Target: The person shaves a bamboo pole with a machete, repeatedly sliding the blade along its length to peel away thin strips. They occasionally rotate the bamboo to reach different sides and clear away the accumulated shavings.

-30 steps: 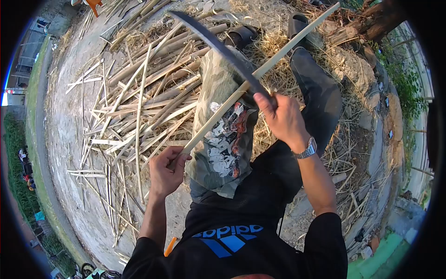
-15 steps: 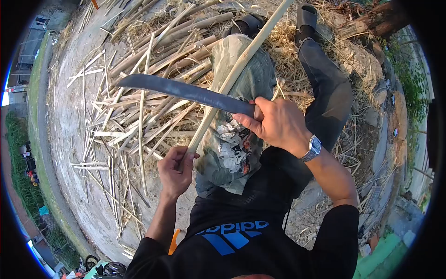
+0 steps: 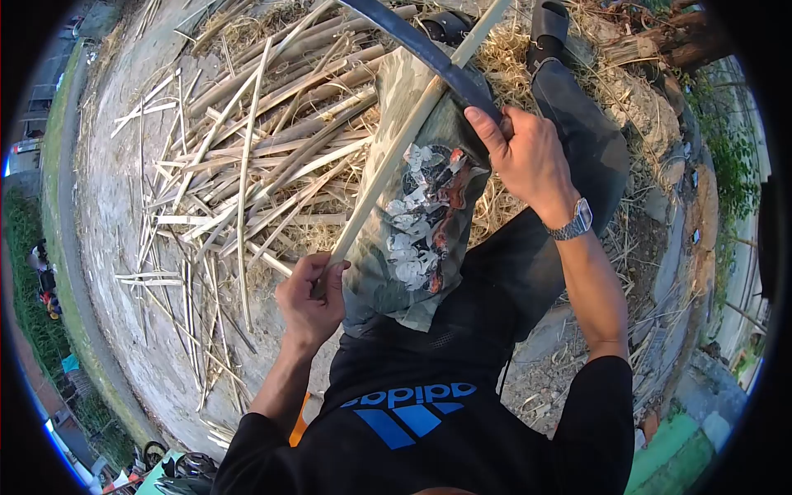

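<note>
My left hand (image 3: 312,299) pinches the near end of a long pale wooden strip (image 3: 388,165), which slants up and away to the right across a camouflage cloth (image 3: 375,272) over my leg. In my right hand (image 3: 528,161) is the handle of a machete; its dark curved blade (image 3: 404,37) crosses the strip's upper part and points to the upper left. The handle is mostly hidden by my fingers. A worn white and red print shows on the cloth between my hands.
Many split strips and sticks (image 3: 264,148) lie in a heap on the ground at the left. Straw (image 3: 503,74) is scattered between my dark sandals (image 3: 549,25). A log (image 3: 668,41) and a rock (image 3: 648,103) lie at the upper right.
My right hand has moved up and away with the machete, so the blade crosses the strip farther along. My left hand still holds the strip's near end, almost unmoved.
</note>
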### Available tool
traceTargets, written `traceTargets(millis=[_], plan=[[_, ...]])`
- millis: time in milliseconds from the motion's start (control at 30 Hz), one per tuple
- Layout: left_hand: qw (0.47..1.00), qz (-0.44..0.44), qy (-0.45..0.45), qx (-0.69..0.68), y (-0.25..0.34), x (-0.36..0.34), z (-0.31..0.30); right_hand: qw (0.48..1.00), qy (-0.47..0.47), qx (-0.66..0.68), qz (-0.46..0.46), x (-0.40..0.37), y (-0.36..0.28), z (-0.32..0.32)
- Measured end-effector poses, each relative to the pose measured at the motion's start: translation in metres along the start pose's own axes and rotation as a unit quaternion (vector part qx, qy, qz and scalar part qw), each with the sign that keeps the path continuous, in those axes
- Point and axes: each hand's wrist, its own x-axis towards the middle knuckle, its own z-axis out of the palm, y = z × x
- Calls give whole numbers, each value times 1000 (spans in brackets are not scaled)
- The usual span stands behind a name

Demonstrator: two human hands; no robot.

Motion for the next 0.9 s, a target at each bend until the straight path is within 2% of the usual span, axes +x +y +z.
traceTargets(millis=[100,167,200,233,300,400,433,500,533,567,633,700,767,833,867,900], plan=[[1000,-9,-14,-6,-5,4,0,1000,-16,6,-22,-11,-1,3],[999,33,20,7,-6,1,1,996,-27,-52,-60,-6,8,-2],[999,28,16,8,0,0,1,1000,-12,-15,-1,10,12,-13],[999,21,19,24,10,3,-1,999,-4,-32,19,23,21,-20],[999,20,31,37,17,4,-1,999,-7,18,28,19,9,-15],[997,35,17,65,10,8,-4,996,-76,6,-40,-11,-6,-3],[997,34,25,62,6,6,-4,997,-75,6,-36,-8,-1,-4],[998,20,22,62,-2,-5,-13,998,-17,-26,-49,3,19,-8],[997,29,11,72,-6,-8,-19,999,29,4,-23,21,42,-15],[996,45,4,77,-8,-6,-21,1000,3,28,-10,35,59,-19],[991,80,43,104,0,-2,-19,998,25,66,3,36,35,-15],[994,40,27,98,-12,-2,-22,996,9,85,17,21,17,-10],[990,82,36,110,-24,-4,-32,996,-24,6,-81,-6,-2,2],[982,79,44,168,-41,-20,-51,996,-39,-11,-78,-7,7,1],[987,56,32,149,-54,-30,-60,994,-50,-37,-87,-1,14,-5],[987,53,31,150,-55,-34,-64,999,-28,-19,-27,15,26,-18]])
